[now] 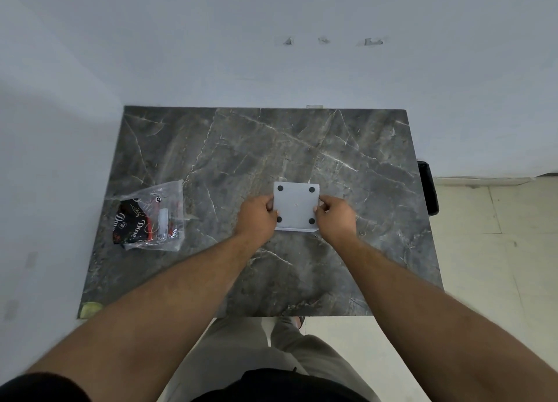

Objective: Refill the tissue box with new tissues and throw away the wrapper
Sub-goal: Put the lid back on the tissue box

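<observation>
A white square tissue box (296,206) lies upside down on the dark marble table (241,148), its flat base with round black feet facing up. My left hand (256,217) grips its left edge and my right hand (333,219) grips its right edge. To the left lies a clear plastic wrapper (151,216) with black and red "Dove" print, crumpled and flat on the table. No loose tissues show.
A black bin (428,187) stands on the floor just past the table's right edge. White walls close off the back and the left side. A small yellow-green patch (90,308) sits at the table's front left corner. Pale floor tiles lie to the right.
</observation>
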